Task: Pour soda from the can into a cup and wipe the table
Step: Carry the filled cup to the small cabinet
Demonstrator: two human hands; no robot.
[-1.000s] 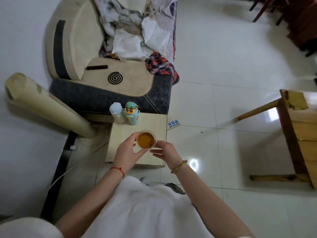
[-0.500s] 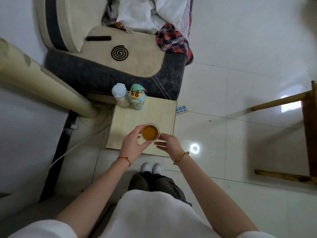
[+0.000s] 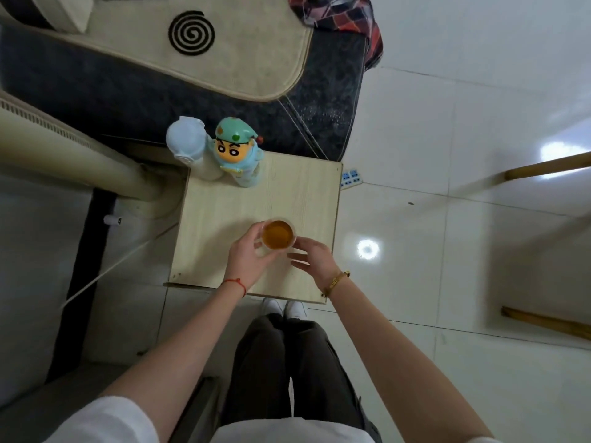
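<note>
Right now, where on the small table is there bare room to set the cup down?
Bare wood lies in the middle of the table, between the cartoon bottle and the cup, and along the right edge. The back-left corner is crowded by that bottle and the white bottle. The near side is taken by the left hand, which holds the cup, and the right hand.

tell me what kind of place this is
Most likely a living room in a home: a cushioned sofa with a plaid cloth, a small wooden side table on a glossy white tiled floor.
</note>
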